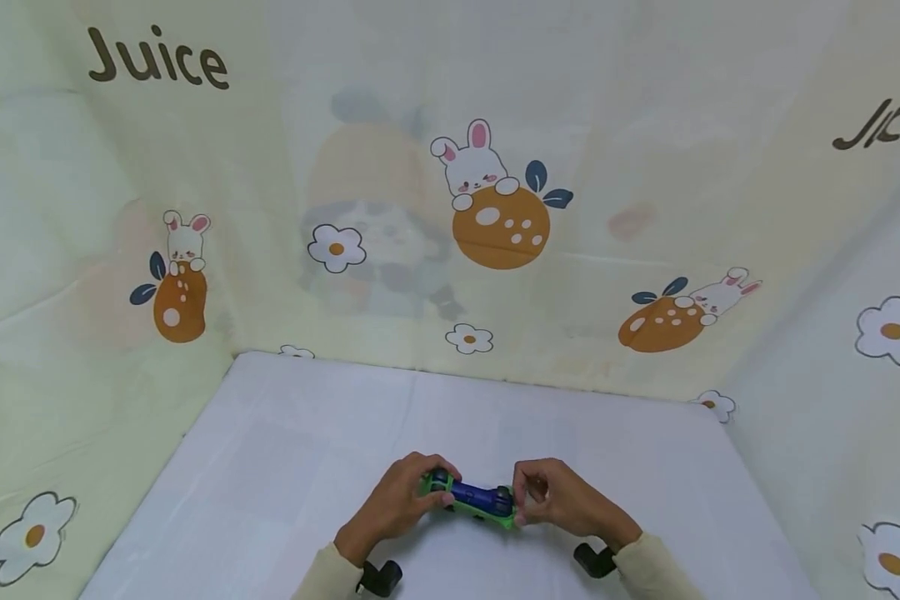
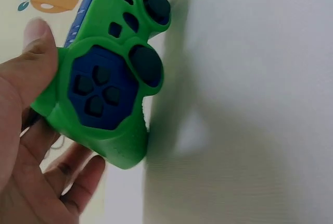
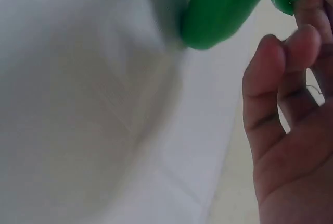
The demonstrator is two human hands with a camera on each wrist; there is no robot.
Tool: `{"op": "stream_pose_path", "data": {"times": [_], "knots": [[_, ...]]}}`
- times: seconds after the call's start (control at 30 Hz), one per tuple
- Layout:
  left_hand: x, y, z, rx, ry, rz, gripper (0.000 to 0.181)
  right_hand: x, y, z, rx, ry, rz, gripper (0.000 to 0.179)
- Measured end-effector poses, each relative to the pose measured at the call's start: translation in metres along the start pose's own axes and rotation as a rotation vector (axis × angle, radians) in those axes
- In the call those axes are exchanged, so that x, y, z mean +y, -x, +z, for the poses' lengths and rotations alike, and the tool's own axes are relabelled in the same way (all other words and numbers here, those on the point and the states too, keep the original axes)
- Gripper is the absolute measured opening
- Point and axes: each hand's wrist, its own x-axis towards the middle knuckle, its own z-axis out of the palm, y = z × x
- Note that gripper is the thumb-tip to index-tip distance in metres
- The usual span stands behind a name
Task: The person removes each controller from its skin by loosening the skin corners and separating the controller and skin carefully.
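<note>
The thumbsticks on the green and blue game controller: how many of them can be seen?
2, both dark and round, seen in the left wrist view on the green and blue game controller: one thumbstick beside the blue direction pad, the other further up. None seems hidden.

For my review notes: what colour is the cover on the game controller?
Bright green cover over a blue game controller; clearest in the left wrist view.
</note>
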Motion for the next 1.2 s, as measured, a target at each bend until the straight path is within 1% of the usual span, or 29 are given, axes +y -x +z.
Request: {"op": "stream_pose_path", "data": {"times": [0.03,0.1,0.2,0.3,0.33,0.4,0.47,0.53,0.67,0.77,0.87,0.97,1.07,1.13,1.2], "knots": [[0.0,0.0,-0.001,-0.001,-0.005,-0.006,0.024,0.001,0.001,0.001,0.025,-0.012,0.0,0.027],[0.001,-0.001,-0.002,-0.001,-0.007,-0.005,0.025,0.001,0.002,0.005,0.069,-0.07,0.009,0.028],[0.003,-0.002,-0.002,0.003,-0.014,0.004,0.026,0.003,0.006,0.009,0.125,-0.205,0.04,0.029],[0.002,-0.001,-0.001,0.006,-0.029,-0.012,0.026,0.004,0.007,0.013,0.165,-0.331,0.075,0.032],[0.002,0.0,-0.001,0.006,-0.03,-0.018,0.026,0.004,0.008,0.013,0.178,-0.353,0.088,0.033],[0.002,0.001,0.0,0.003,-0.028,-0.022,0.026,0.002,0.008,0.013,0.2,-0.36,0.109,0.033],[0.002,0.002,0.001,0.0,-0.019,-0.028,0.026,-0.002,0.007,0.013,0.207,-0.327,0.119,0.032],[0.002,0.002,0.002,-0.001,-0.012,-0.025,0.025,-0.006,0.005,0.014,0.188,-0.271,0.121,0.033],[0.003,0.0,0.001,-0.018,-0.012,-0.033,0.025,-0.014,0.001,0.023,0.119,-0.104,0.107,0.042],[0.005,-0.003,-0.001,-0.059,-0.015,-0.037,0.026,-0.014,-0.001,0.031,0.108,0.028,0.117,0.051],[0.007,-0.007,-0.004,-0.104,-0.012,-0.012,0.027,-0.012,-0.003,0.036,0.132,0.122,0.113,0.052],[0.012,-0.012,-0.006,-0.151,0.004,0.023,0.031,-0.009,-0.006,0.036,0.146,0.151,0.104,0.048],[0.016,-0.016,-0.008,-0.196,0.015,0.059,0.036,-0.009,-0.008,0.034,0.136,0.128,0.123,0.046],[0.018,-0.018,-0.01,-0.22,-0.002,0.087,0.039,-0.009,-0.01,0.034,0.129,0.113,0.129,0.045],[0.019,-0.02,-0.012,-0.229,-0.038,0.117,0.038,-0.009,-0.012,0.034,0.123,0.106,0.123,0.044]]}}
